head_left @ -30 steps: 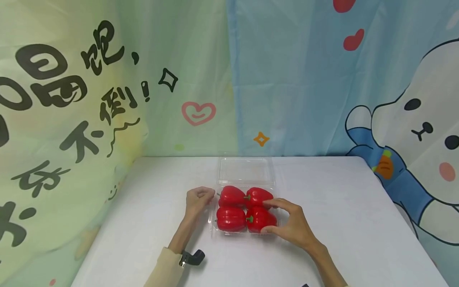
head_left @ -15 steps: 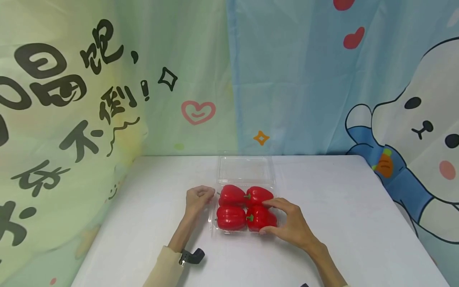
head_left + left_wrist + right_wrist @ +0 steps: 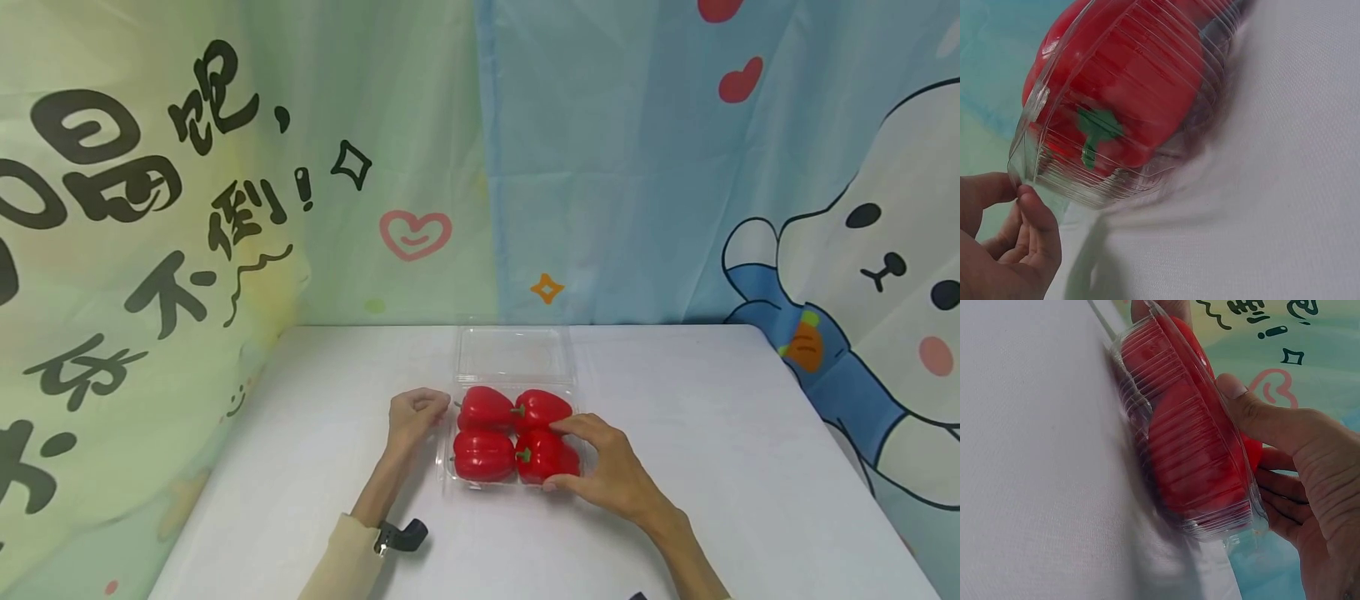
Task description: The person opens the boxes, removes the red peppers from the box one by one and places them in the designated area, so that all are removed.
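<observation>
Several red bell peppers sit in a clear plastic clamshell box [image 3: 444,467] with its lid [image 3: 513,354] folded back. They lie in two rows, most with green stems showing. My left hand [image 3: 411,418] pinches the box's rim at the back left corner between thumb and finger, as the left wrist view shows beside a pepper [image 3: 1135,69]. My right hand [image 3: 617,471] grips the front right bell pepper [image 3: 542,457], thumb on its near side and fingers on its far side. In the right wrist view the box's ribbed wall [image 3: 1185,437] covers part of the peppers.
The box stands on a white table [image 3: 750,467]. Behind the table hangs a printed curtain [image 3: 600,167] with hearts, lettering and a cartoon bear. A black wrist mount [image 3: 405,537] is strapped to my left wrist.
</observation>
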Tool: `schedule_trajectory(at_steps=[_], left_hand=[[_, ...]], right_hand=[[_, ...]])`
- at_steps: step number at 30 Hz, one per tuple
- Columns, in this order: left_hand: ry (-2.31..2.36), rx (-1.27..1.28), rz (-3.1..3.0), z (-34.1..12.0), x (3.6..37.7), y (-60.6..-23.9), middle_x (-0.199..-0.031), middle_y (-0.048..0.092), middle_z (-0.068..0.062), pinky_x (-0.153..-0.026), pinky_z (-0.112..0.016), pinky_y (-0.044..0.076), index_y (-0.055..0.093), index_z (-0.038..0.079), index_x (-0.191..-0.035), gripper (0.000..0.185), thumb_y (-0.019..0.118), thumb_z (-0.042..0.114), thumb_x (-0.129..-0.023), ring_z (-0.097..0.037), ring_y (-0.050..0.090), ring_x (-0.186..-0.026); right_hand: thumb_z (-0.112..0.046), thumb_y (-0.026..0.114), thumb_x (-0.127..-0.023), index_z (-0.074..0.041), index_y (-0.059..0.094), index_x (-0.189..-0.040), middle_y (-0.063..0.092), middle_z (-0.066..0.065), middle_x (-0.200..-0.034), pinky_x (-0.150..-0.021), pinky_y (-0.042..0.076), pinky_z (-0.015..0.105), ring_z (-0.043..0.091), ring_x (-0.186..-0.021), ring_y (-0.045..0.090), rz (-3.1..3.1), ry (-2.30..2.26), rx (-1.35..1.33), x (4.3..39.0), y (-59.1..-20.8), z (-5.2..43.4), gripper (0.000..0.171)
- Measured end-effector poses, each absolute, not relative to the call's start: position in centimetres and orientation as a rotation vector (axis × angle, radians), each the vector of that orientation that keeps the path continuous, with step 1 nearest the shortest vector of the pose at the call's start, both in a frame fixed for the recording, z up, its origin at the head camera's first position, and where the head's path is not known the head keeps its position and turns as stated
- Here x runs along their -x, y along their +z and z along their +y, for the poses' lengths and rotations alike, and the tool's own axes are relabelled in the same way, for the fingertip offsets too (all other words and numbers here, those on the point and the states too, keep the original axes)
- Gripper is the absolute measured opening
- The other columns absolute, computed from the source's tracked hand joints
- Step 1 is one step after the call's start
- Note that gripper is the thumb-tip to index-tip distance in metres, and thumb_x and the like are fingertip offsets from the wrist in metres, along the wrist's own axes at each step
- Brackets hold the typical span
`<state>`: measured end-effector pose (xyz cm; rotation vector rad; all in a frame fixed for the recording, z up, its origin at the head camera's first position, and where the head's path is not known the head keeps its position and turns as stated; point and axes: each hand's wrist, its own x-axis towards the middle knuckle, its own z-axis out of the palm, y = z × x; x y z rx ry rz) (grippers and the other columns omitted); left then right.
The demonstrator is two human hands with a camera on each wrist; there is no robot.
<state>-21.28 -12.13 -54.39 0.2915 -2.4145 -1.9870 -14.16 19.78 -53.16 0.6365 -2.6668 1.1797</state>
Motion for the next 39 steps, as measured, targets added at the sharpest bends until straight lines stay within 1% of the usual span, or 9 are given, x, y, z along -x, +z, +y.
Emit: schedule_trajectory(at_steps=[3,9,19,30,39], left_hand=[[-1.994,-0.292,-2.405,-12.16,21.31,-54.48,-0.087,0.080,-0.020,-0.071,-0.023,0.056,0.078,-0.004,-0.101,0.020,0.076,0.015,-0.098,-0.016,0.071,-0.077],[-2.004,-0.281,-2.397,-12.15,21.29,-54.38,-0.082,0.079,-0.016,-0.069,-0.021,0.055,0.078,-0.005,-0.099,0.019,0.076,0.014,-0.097,-0.012,0.068,-0.073],[-1.995,-0.277,-2.414,-12.21,21.20,-54.25,-0.082,0.079,-0.015,-0.071,-0.022,0.055,0.078,-0.004,-0.101,0.021,0.075,0.016,-0.098,-0.012,0.068,-0.075],[-1.972,-0.278,-2.424,-12.14,21.39,-54.29,-0.084,0.080,-0.016,-0.070,-0.021,0.056,0.078,-0.004,-0.100,0.020,0.074,0.016,-0.098,-0.012,0.069,-0.075],[-1.972,-0.280,-2.422,-12.17,21.41,-54.23,-0.083,0.080,-0.016,-0.070,-0.021,0.055,0.078,-0.004,-0.100,0.019,0.074,0.015,-0.097,-0.011,0.068,-0.074]], right_hand=[[-0.039,0.104,-0.070,-0.020,0.074,-0.135,0.074,-0.006,-0.134,-0.102,0.064,0.048,0.018,-0.126,0.069,-2.686,1.159,-0.642,14.18,-53.21,19.80,0.075],[-0.039,0.104,-0.070,-0.018,0.072,-0.137,0.072,-0.002,-0.134,-0.098,0.065,0.045,0.019,-0.124,0.068,-2.732,1.076,-0.656,13.96,-52.91,19.72,0.076],[-0.038,0.103,-0.071,-0.016,0.072,-0.137,0.071,0.000,-0.133,-0.094,0.067,0.042,0.019,-0.123,0.068,-2.740,1.034,-0.663,13.83,-52.70,19.45,0.076],[-0.036,0.102,-0.070,-0.017,0.071,-0.134,0.071,-0.002,-0.132,-0.096,0.066,0.044,0.018,-0.124,0.067,-2.707,1.019,-0.673,13.84,-52.61,19.09,0.074],[-0.035,0.100,-0.071,-0.019,0.069,-0.136,0.070,-0.007,-0.132,-0.098,0.066,0.044,0.014,-0.125,0.066,-2.676,1.085,-0.665,14.07,-52.86,19.10,0.074]])
